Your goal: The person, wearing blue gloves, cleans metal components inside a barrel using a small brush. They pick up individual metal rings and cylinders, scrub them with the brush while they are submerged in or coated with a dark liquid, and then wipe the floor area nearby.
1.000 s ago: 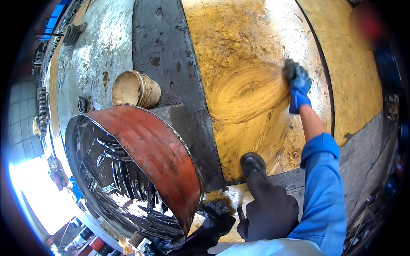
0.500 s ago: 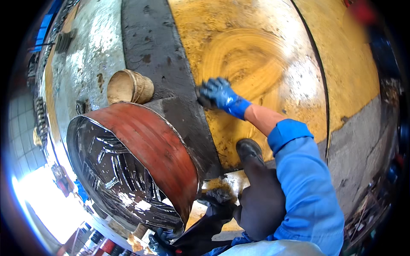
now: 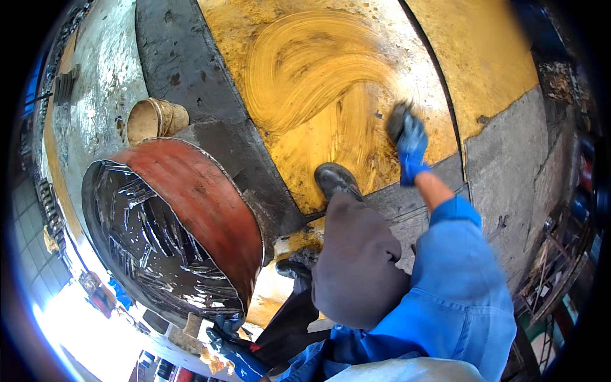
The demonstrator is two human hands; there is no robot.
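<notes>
My right hand (image 3: 412, 141), in a blue rubber glove, is closed on a dark, grimy wad (image 3: 398, 121) pressed to the yellow floor (image 3: 299, 137). Motion blurs the wad, so its kind is unclear. Wet, curved streaks mark the floor left of it. At lower left stands a red cut-down drum (image 3: 197, 197), its inside coated with black, glossy liquid. My left hand (image 3: 224, 340), in a dark blue glove, is at the drum's near rim, its fingers curled there and partly hidden.
Nested, stained tan buckets (image 3: 159, 121) stand beyond the drum, on a dark grey floor strip (image 3: 184, 70). My boot (image 3: 336, 179) is on the yellow floor's near edge. Metal clutter (image 3: 554, 267) lines the right side. Small blocks (image 3: 188, 334) lie near my left hand.
My right hand has swept to the right across the yellow floor with the wad, leaving fresh streaks. The view has shifted, and my left hand stays by the drum's rim.
</notes>
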